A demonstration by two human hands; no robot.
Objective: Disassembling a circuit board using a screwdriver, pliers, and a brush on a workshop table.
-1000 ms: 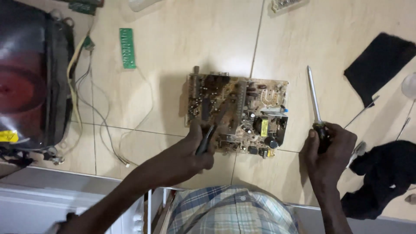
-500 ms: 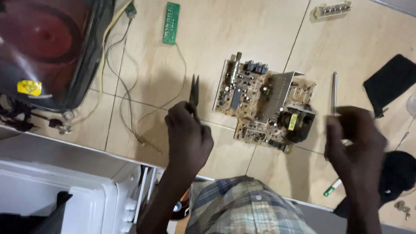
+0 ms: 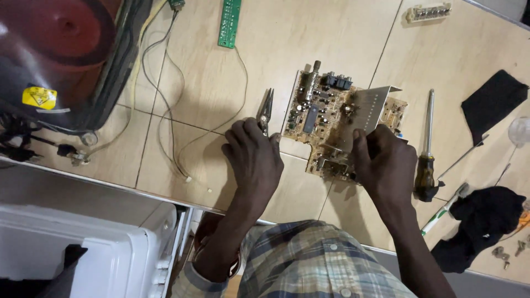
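Observation:
A brown circuit board [image 3: 326, 118] with a metal heat sink lies flat on the tiled floor. My right hand [image 3: 383, 163] rests on its lower right part, fingers curled around the board's edge. Left of the board, my left hand [image 3: 254, 157] grips the handles of needle-nose pliers [image 3: 265, 110], whose jaws point away from me and sit just off the board. A long screwdriver [image 3: 427, 149] with a dark handle lies on the floor right of my right hand, untouched.
A picture tube [image 3: 55, 60] with loose wires [image 3: 165, 127] fills the upper left. A small green board [image 3: 229, 22] lies at the top and a white casing [image 3: 83, 254] at the lower left. Black cloths [image 3: 491, 105], a white-green pen tool [image 3: 441, 212] and screws [image 3: 502, 254] lie at the right.
My right hand has let go of the screwdriver, which now lies on the floor, and has moved onto the board. My left hand has drawn the pliers off the board to its left.

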